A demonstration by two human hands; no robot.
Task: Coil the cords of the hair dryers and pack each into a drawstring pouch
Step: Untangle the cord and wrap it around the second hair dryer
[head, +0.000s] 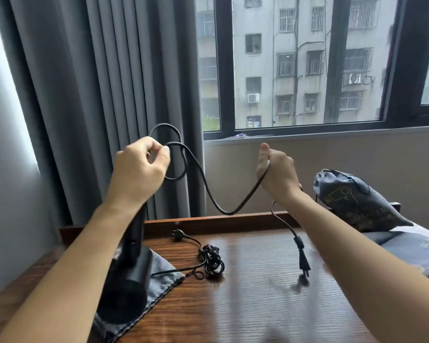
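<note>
One loop pinched in L hand (140, 167), cord (216, 204) sagging across to R hand (278, 173) closed round it, plug (304, 262) end dangling below R, nearer R.

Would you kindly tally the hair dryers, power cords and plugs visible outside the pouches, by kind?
Black hair dryer: 1
Black power cords, one held, one tangled: 2
Black two-pin plugs, one lying, one dangling: 2
Total: 5

Both forearms reach forward, raised; the left hand (140, 167) is curled, fingertips pinched together; the right hand (278, 173), level with it and well apart, is fisted, thumb up.
</note>
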